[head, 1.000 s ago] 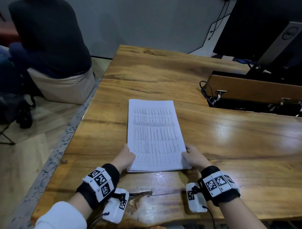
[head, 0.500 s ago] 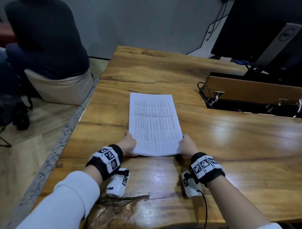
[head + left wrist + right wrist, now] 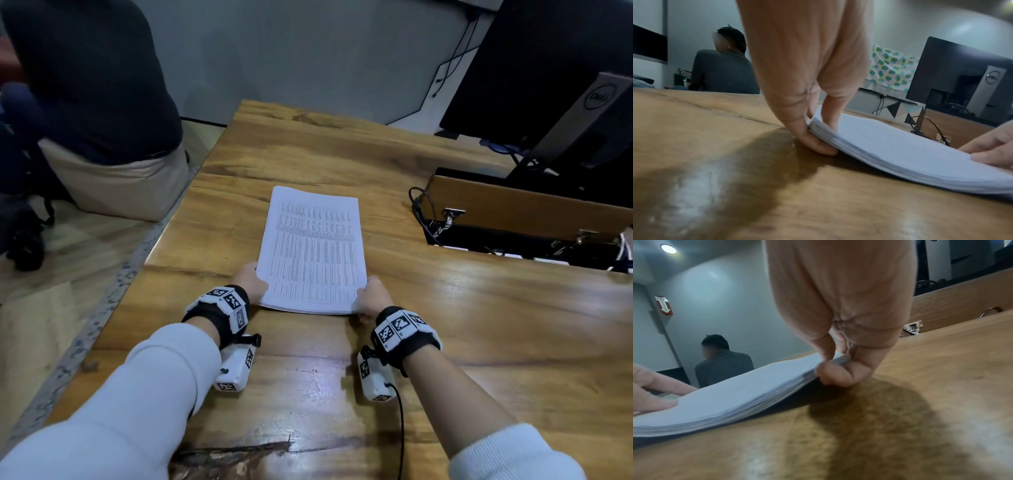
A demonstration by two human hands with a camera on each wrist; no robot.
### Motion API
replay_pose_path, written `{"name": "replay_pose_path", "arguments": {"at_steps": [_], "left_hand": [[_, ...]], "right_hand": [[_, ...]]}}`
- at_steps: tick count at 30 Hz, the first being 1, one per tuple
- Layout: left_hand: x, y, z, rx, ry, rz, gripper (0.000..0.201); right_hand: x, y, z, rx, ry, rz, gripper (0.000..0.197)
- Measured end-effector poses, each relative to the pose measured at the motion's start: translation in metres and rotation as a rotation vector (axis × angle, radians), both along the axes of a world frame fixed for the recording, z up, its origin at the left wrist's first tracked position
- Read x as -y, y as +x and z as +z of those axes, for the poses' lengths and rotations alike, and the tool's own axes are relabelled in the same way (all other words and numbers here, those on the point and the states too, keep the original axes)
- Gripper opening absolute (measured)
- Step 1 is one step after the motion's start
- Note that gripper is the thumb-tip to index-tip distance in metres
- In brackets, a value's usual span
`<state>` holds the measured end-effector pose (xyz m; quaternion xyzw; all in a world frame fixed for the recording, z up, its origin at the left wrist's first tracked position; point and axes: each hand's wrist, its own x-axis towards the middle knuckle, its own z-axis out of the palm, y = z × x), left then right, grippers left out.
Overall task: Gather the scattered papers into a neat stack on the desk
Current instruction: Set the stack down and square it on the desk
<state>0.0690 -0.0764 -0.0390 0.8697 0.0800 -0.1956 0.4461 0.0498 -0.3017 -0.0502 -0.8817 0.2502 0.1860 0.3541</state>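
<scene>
A stack of white printed papers point(image 3: 311, 250) lies lengthwise on the wooden desk point(image 3: 479, 325), its near end lifted slightly. My left hand point(image 3: 251, 281) pinches the stack's near left edge, thumb on top and fingers underneath point(image 3: 818, 146). My right hand point(image 3: 373, 296) pinches the near right edge the same way, a curled finger point(image 3: 836, 374) under the sheets. In the wrist views the paper stack point(image 3: 900, 154) point(image 3: 740, 394) bows upward at both gripped edges.
An open cable hatch with a raised wooden lid point(image 3: 520, 209) and black cables sits in the desk at right. A Dell monitor point(image 3: 548, 78) stands behind it. A seated person point(image 3: 89, 78) is off the desk's far left corner. The desk's left edge point(image 3: 164, 246) is close.
Both hands have pushed the stack forward, away from the near desk edge, keeping hold of its near corners. The near end now bows up a little.
</scene>
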Motion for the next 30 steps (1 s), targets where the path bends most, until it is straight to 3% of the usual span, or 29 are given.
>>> {"name": "replay_pose_path", "arguments": {"at_steps": [8,14,23,30], "left_hand": [[-0.004,0.001,0.0,0.016,-0.001,-0.013,0.041],[-0.005,-0.006,0.007,0.013,0.015,-0.005,0.032],[-0.002,-0.024,0.001,0.034,0.244,-0.106,0.041],[-0.003,-0.024,-0.007,0.094,0.351,-0.07,0.021]], "right_hand": [[0.005,0.003,0.002,0.028,0.022,-0.003,0.028],[0.017,-0.007,0.01,0.103,0.051,0.077,0.026],[0.035,-0.025,0.018,0.073,0.036,0.243,0.021],[0.032,-0.032,0.011,0.149,-0.111,0.265,0.024]]}}
